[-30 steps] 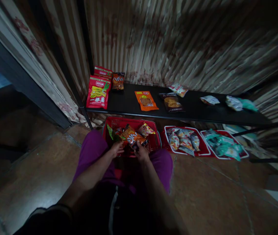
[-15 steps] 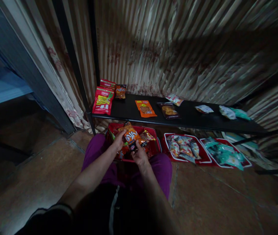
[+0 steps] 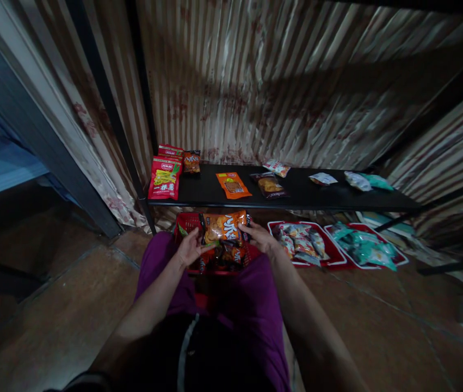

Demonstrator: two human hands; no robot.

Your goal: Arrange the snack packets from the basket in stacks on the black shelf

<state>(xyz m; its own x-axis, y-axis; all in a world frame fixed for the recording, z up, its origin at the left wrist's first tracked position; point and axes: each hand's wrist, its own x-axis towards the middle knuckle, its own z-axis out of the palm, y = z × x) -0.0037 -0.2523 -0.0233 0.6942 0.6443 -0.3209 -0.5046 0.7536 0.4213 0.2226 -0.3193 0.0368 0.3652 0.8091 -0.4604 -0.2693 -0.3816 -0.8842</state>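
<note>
Your purple pants [image 3: 243, 321] are nearest, and your knees reach the near side of the red basket [image 3: 190, 219]. Your right hand [image 3: 259, 238] pinches the right end of a big orange bag [image 3: 221, 227], thumb in front and fingers bent close. Your left hand [image 3: 189, 249] is open by the bag's left end, with thumb and fingers spread apart; I cannot tell if it touches the bag. The big orange bag is up over the red basket, and more snack bags [image 3: 231, 255] lie in there under it. To the right sit a basket [image 3: 339, 257] of white packs [image 3: 301, 239] and then a basket [image 3: 400, 258] of green packs [image 3: 368, 247]. Farther off, the black shelf [image 3: 207, 190] has red bags [image 3: 165, 178] at its left end, then an orange pack [image 3: 233, 186] and a brown pack [image 3: 270, 185]. A striped curtain [image 3: 231, 81] hangs behind it all.
</note>
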